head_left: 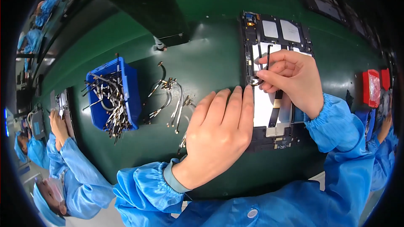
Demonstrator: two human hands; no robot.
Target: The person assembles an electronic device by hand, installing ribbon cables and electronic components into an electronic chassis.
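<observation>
An opened flat device (275, 29), like a tablet with its inner boards and silver plates showing, lies on the green table. Between thumb and fingers of my right hand (296, 80), above the device, is a thin black cable (268, 54); one end points up and the rest curves down toward the device's left side. My left hand (221, 136) rests with fingers stretched out, its fingertips at the device's left edge close to the cable's lower end. A flat dark ribbon strip (274, 115) crosses the silver plate below my right hand.
Left of my hands stands a blue bin (134, 96) heaped with thin cables (110, 101). Several loose cables (169, 85) lie between it and my left hand. A dark post (168, 38) rises beyond. Red containers (372, 88) sit far right. A co-worker's hand (59, 126) is at far left.
</observation>
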